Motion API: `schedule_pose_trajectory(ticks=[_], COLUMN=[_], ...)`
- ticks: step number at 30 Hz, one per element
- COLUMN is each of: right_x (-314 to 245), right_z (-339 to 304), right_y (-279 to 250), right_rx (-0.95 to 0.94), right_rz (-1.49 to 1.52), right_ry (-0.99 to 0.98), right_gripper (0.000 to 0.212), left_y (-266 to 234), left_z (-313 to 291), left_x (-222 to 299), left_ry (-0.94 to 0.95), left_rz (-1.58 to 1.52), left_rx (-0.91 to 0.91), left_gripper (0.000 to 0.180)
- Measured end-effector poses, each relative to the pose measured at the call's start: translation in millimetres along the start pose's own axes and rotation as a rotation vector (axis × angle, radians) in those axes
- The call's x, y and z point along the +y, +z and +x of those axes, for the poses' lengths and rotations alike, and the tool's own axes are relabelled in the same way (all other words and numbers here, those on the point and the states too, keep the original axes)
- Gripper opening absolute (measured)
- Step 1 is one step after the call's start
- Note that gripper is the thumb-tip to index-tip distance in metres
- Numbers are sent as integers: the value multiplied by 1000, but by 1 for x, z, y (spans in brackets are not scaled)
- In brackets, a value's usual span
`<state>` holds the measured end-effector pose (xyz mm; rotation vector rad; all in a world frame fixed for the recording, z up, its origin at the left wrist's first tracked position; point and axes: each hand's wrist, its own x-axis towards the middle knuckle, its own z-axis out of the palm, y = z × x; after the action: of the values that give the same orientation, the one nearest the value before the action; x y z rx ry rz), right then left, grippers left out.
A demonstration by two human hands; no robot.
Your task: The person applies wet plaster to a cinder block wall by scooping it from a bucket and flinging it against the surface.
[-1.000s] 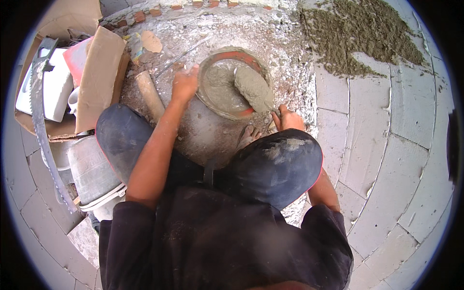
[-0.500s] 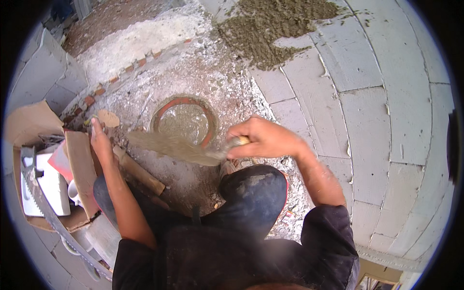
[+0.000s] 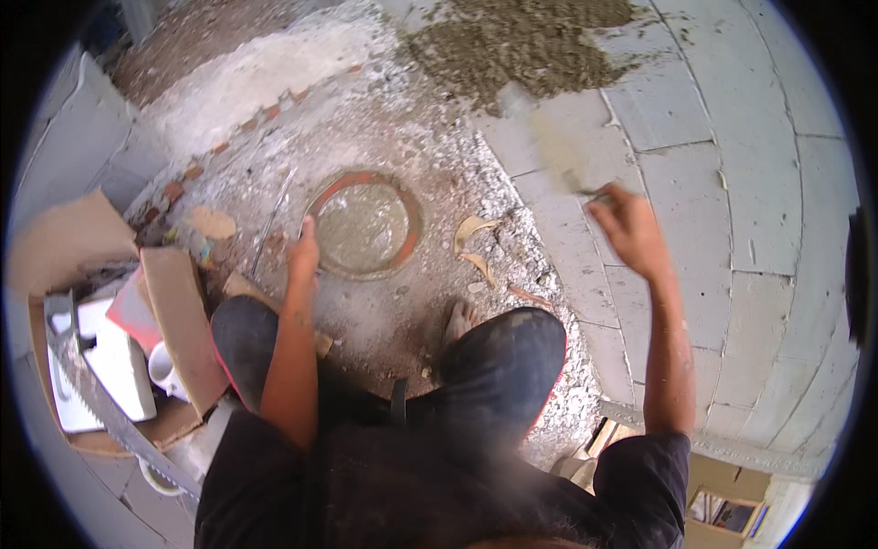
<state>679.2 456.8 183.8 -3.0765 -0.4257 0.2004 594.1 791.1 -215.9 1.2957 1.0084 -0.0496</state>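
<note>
My right hand (image 3: 631, 229) grips a trowel (image 3: 558, 146), whose blade is smeared by motion. The blade's tip reaches the near edge of a wet mortar heap (image 3: 521, 46) on the pale blocks at the top. On the ground ahead of me, a round tub with a reddish rim (image 3: 416, 220) holds grey wet mortar (image 3: 361, 224). Beside the tub's left rim is my left hand (image 3: 305, 254), its fingers stretched out and nothing visible in it. Whether it touches the rim is hard to tell.
An open cardboard box (image 3: 174, 311) at the left holds white containers and a cup. A handsaw (image 3: 105, 398) lies across it. Pale grey blocks (image 3: 686, 210) form a surface on the right. Curved scraps (image 3: 473, 231) lie on the gritty floor, with a thin rod (image 3: 274, 210) left of the tub.
My right hand has swung the trowel from over the tub out to the right, toward the mortar heap. My left hand has moved right, from near the box to the tub's rim.
</note>
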Motion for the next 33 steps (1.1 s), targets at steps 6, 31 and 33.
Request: schedule_pose_trajectory(ticks=[6, 31, 33], right_x=[-22, 50, 42], right_z=[36, 22, 20], right_y=[178, 263, 264], right_rx=[-200, -201, -203], right_rz=[-396, -4, -22], right_ry=[-302, -636, -664], right_gripper=[22, 31, 30], left_y=[13, 10, -4], left_z=[-18, -188, -206], left_x=[12, -38, -50], left_ry=[86, 5, -51], left_rz=[6, 0, -29], left_rx=[82, 106, 120], left_gripper=[56, 52, 52])
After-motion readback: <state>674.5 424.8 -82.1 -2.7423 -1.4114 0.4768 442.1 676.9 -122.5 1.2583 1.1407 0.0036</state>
